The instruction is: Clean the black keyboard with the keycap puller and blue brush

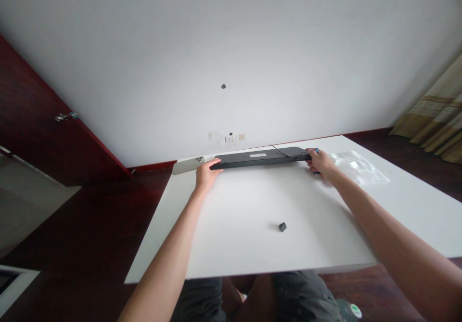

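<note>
A black keyboard (245, 158) is held underside up over the far part of the white table, a pale label on its back and a thin cable lying across it. My left hand (207, 172) grips its left end, thumb on the upper face. Around the right end closes my right hand (319, 162), with a small blue thing showing above and below the fingers; its kind is unclear. A small dark keycap-like piece (282, 226) lies on the table nearer to me. The keyboard's keys are hidden.
A phone (183, 166) with several camera lenses lies left of my left hand. A clear plastic bag (361, 168) rests beyond my right wrist. The white table (231, 250) stands near a wall with sockets (234, 138). A bottle-like object (348, 310) is below the front edge.
</note>
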A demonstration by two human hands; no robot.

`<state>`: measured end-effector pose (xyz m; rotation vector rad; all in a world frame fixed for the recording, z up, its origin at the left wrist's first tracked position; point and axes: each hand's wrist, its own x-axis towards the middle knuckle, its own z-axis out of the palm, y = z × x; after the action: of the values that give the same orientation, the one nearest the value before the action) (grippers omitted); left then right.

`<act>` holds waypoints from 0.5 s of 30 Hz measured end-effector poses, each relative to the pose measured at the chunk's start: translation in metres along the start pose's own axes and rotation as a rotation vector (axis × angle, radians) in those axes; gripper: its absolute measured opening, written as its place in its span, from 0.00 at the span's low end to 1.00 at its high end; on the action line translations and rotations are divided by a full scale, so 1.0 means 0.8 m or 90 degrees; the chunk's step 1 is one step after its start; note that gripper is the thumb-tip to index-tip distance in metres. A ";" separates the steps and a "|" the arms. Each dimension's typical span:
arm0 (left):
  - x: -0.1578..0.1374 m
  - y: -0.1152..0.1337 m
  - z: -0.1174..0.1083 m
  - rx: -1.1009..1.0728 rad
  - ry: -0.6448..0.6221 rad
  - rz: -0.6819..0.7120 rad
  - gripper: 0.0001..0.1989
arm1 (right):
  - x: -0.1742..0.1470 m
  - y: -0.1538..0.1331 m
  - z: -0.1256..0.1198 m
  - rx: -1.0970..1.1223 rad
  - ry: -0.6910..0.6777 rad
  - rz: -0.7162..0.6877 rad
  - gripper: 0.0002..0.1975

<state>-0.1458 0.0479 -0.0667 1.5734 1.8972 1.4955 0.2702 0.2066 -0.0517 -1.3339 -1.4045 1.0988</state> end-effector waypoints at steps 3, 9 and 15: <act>0.001 0.006 -0.002 -0.045 0.021 0.041 0.20 | -0.004 -0.005 0.002 0.058 0.038 -0.045 0.14; 0.002 0.001 0.001 -0.066 -0.002 0.001 0.21 | -0.007 -0.009 0.000 0.090 0.015 -0.010 0.12; 0.003 0.004 0.007 -0.083 0.040 -0.013 0.17 | -0.013 -0.012 0.002 0.106 -0.021 -0.008 0.12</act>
<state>-0.1405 0.0527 -0.0656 1.4631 1.8024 1.6414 0.2669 0.1956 -0.0433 -1.1922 -1.3128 1.2063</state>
